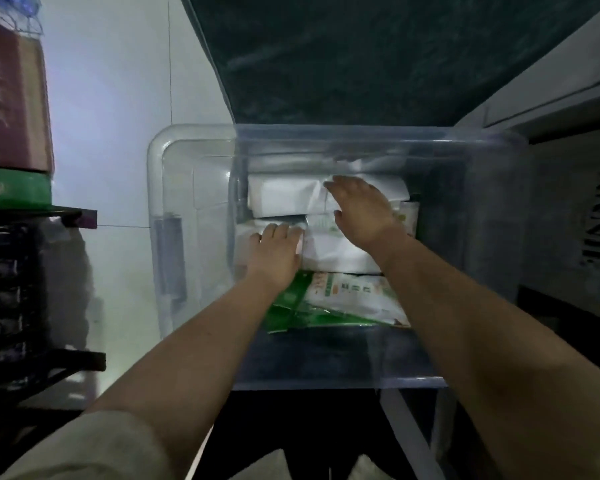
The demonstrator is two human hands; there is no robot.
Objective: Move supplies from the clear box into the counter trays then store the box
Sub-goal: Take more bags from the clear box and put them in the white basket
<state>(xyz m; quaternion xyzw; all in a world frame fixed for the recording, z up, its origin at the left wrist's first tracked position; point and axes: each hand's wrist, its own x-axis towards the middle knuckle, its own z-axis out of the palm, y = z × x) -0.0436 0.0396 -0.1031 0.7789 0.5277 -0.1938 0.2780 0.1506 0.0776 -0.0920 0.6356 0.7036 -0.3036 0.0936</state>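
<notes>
In the clear box (pixel 194 188), white packets (pixel 284 197) lie stacked toward the far wall and green packets (pixel 291 306) at the near wall. The left hand (pixel 278 247) curls over the white packets' left edge; the right hand (pixel 361 209) rests flat on top, fingers straight. The packets are probably light, soft and slippery: grasp them by the edges. Open room lies along the box's left wall

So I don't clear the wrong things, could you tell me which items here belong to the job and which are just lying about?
Job: clear box, white packets, green packets, left hand gripping one, right hand flat on them.
Lying about: brown carton, green box, black rack.
</notes>
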